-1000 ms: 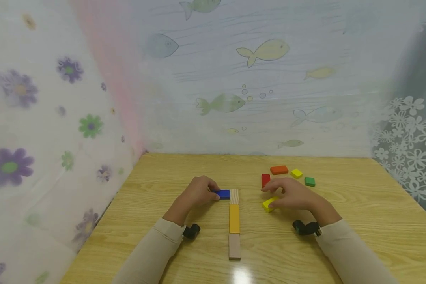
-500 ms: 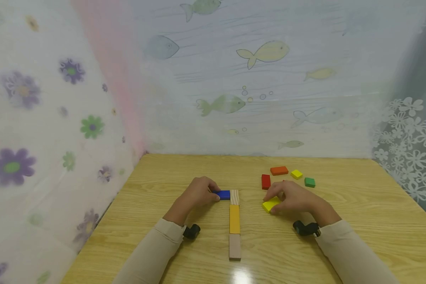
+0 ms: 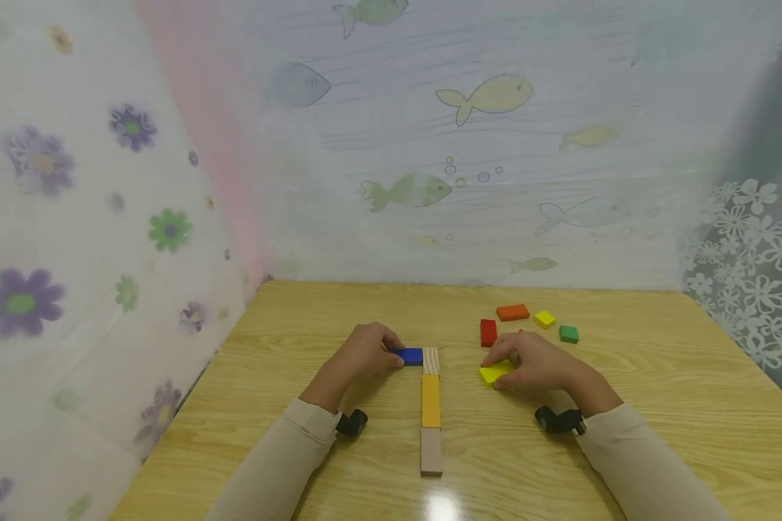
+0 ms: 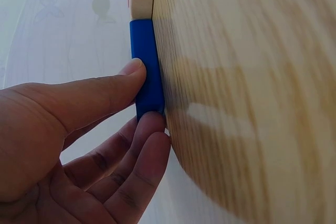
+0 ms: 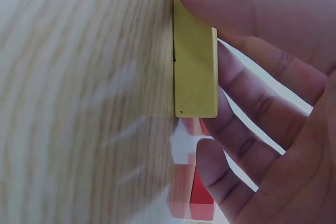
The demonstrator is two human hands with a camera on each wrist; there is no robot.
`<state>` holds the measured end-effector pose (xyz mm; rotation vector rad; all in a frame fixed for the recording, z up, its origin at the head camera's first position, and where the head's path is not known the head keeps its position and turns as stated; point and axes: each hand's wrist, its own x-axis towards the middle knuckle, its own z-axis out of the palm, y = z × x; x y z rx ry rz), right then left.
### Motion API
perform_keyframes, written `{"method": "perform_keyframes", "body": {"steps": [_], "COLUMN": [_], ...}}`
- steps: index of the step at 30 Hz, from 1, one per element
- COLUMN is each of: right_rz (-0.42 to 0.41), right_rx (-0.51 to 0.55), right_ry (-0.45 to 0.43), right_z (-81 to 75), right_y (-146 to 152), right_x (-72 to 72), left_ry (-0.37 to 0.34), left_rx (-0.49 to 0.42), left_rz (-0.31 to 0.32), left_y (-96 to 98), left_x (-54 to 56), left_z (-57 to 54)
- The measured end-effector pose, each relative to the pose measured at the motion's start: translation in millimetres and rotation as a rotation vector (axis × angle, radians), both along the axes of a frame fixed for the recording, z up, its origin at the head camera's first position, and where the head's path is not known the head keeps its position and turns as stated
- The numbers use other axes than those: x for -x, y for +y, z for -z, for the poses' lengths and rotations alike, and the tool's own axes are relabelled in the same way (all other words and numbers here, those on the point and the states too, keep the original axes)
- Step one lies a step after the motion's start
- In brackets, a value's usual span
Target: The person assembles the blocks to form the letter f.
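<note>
My left hand (image 3: 365, 352) pinches a blue block (image 3: 413, 357) between thumb and fingers. That block lies flat, its right end against a striped bare-wood block (image 3: 431, 359). From there a straight row runs toward me: an orange-yellow block (image 3: 431, 401), then a brownish block (image 3: 431, 451). To the right of the row, my right hand (image 3: 542, 364) holds a yellow block (image 3: 495, 374) by its edges, low at the table. In the right wrist view the thumb lies along the side of the yellow block (image 5: 195, 72); its other end runs out of frame.
Beyond my right hand lie a red block (image 3: 488, 333), an orange block (image 3: 513, 312), a small yellow block (image 3: 544, 319) and a green block (image 3: 569, 333). A bit of red shows behind the right hand. Printed curtains stand along the table's (image 3: 339, 307) back and left.
The fingers of my right hand have come down from above the yellow block to grip it, and the block has turned slightly. My left hand and the blue block stay put.
</note>
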<state>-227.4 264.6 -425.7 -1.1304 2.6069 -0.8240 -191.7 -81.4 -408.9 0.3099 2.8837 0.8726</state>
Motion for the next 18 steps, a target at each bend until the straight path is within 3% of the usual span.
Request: {"method": "perform_keyframes", "body": {"steps": [18], "right_rz": [0.052], "right_rx": [0.036], "right_ry": [0.049], "right_z": [-8.7], "right_y": [-11.7], "right_x": [4.6], "left_ry": [-0.002], "left_rx": [0.003], "left_rz": [-0.008], "left_y": [-0.6], "left_x": [0.0], "left_z": [-0.8]}}
